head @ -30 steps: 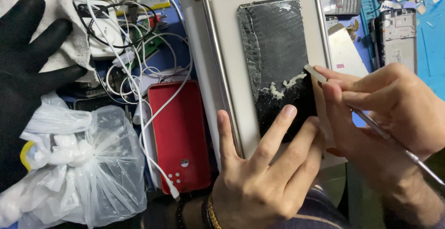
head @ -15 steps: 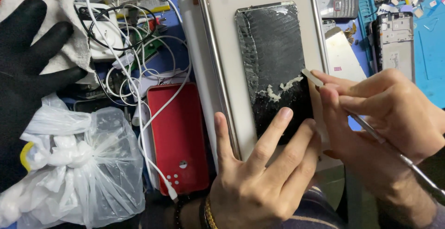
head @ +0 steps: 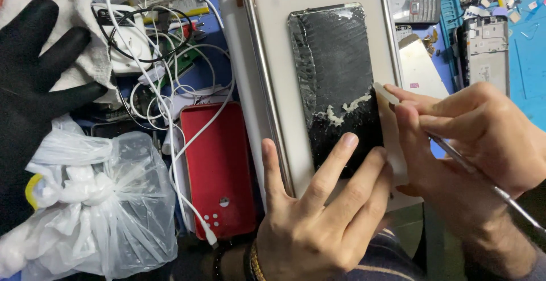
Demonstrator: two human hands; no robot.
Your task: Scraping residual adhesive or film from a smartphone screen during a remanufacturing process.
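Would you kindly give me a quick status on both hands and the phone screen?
Left hand flat on phone screen, pinning it to the white plate. Right hand holds thin scraper at screen's edge. White residue mid-screen.

A black phone screen (head: 335, 82), rectangular and smeared with pale glue residue, is laid flat on a cream-white plate (head: 284, 48); its lower end is pressed by the fingers (head: 333, 167) of the left hand (head: 318, 224). A crumpled clear plastic bag (head: 96, 207) holding white items is seen at the lower left. A gold-tinted rectangular panel (head: 418, 68) is placed right of the plate.
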